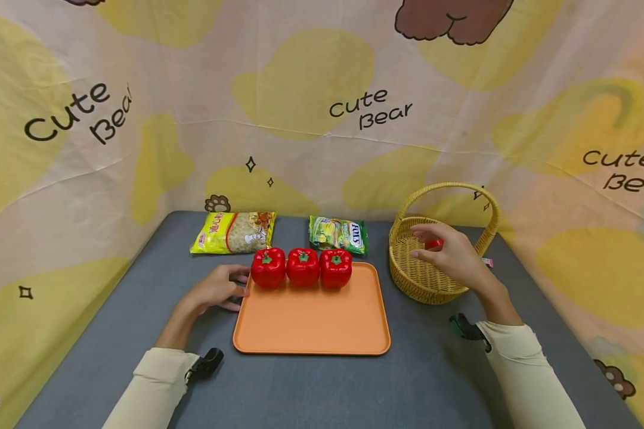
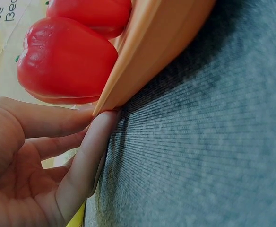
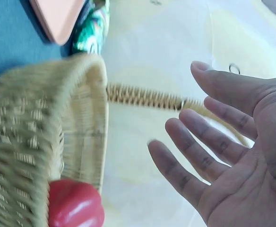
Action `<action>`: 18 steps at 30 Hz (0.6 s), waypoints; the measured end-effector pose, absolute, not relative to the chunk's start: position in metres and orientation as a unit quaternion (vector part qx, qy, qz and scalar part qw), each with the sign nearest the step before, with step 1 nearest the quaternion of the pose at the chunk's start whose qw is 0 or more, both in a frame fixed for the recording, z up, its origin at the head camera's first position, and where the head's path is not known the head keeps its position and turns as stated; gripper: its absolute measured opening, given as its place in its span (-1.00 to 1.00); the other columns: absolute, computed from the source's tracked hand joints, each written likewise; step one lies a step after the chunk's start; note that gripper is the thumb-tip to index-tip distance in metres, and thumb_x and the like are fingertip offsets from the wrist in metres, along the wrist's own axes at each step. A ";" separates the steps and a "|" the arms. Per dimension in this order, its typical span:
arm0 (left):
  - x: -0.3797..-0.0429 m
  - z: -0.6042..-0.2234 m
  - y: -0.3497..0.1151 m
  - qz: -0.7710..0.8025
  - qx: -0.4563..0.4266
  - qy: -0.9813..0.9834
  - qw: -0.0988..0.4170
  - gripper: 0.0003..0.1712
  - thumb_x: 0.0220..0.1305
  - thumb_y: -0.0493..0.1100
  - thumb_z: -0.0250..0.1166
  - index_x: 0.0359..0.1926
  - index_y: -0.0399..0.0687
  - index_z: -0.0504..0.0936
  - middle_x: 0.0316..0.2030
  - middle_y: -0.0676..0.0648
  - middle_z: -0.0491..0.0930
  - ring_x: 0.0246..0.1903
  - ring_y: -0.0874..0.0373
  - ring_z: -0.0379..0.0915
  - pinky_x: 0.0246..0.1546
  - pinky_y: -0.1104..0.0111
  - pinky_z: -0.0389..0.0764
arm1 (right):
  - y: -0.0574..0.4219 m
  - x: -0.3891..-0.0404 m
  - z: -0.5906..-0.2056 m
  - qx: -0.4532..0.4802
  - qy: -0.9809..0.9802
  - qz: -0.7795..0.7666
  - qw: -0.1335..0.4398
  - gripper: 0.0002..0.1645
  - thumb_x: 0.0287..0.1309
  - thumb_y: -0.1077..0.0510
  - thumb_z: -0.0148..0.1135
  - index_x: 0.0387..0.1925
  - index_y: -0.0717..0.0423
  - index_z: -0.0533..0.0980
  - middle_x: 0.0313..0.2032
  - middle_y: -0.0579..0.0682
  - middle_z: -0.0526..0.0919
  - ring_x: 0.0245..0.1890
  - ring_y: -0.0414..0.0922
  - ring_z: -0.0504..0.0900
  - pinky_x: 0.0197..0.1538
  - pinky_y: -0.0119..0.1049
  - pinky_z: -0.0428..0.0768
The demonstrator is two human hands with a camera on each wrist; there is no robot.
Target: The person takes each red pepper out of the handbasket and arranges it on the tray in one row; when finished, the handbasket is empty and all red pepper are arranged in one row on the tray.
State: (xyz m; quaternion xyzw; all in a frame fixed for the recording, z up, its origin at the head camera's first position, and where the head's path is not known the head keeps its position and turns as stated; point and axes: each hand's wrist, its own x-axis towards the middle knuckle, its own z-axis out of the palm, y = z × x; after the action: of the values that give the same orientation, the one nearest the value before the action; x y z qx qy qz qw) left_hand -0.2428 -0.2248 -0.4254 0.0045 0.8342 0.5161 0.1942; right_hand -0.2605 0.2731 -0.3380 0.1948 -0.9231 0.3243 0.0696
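Three glossy red bell peppers (image 1: 303, 267) stand in a row along the back of an orange tray (image 1: 311, 325). At the tray's left edge, my left hand (image 1: 221, 288) pinches the rim between thumb and finger, beside the leftmost pepper (image 2: 67, 59). My right hand (image 1: 448, 253) is over the wicker basket (image 1: 421, 292), its fingers spread and nothing in them. Inside the basket lies another red bell pepper (image 3: 76, 203), partly hidden by the basket wall; in the head view only a bit of it shows between the fingers.
Behind the tray lie a yellow bag of pasta (image 1: 235, 232) and a green FOX'S candy bag (image 1: 338, 234). The basket's tall handle (image 1: 445, 186) arches above the right hand. A small pink wrapper (image 1: 488, 262) shows right of the basket. Printed cloth surrounds the grey table (image 1: 311, 393).
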 end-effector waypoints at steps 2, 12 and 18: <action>-0.243 -0.425 -0.225 0.515 0.007 0.834 0.195 -0.25 0.39 -0.33 0.28 0.53 -0.46 0.26 0.29 -0.42 0.43 -0.08 0.01 0.63 -0.23 0.16 0.85 | 0.280 -0.265 -0.334 0.177 -0.927 0.325 0.062 -0.36 0.33 0.03 0.49 0.35 0.13 0.54 0.16 0.20 0.70 0.14 0.16 0.67 0.15 0.17 0.69; -0.241 -0.424 -0.225 0.526 0.019 0.829 0.191 -0.23 0.37 -0.36 0.30 0.52 -0.48 0.25 0.27 -0.44 0.44 -0.13 0.05 0.64 -0.26 0.13 0.85 | 0.306 -0.296 -0.326 0.143 -0.934 0.328 0.003 -0.26 0.39 -0.01 0.42 0.44 0.22 0.43 0.28 0.33 0.60 0.29 0.31 0.57 0.26 0.23 0.62; -0.240 -0.425 -0.225 0.526 0.015 0.829 0.190 -0.22 0.37 -0.36 0.31 0.53 -0.47 0.25 0.28 -0.44 0.43 -0.13 0.05 0.64 -0.26 0.14 0.85 | 0.314 -0.314 -0.329 0.138 -0.928 0.344 -0.031 -0.26 0.42 0.03 0.39 0.47 0.25 0.39 0.36 0.37 0.51 0.36 0.37 0.49 0.35 0.29 0.54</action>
State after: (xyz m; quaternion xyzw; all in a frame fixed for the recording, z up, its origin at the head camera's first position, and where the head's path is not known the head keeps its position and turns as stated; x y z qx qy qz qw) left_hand -0.2404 -0.2252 -0.4252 0.0153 0.8289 0.5258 0.1901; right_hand -0.3136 0.3141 -0.3292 0.1383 -0.9282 0.3442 -0.0309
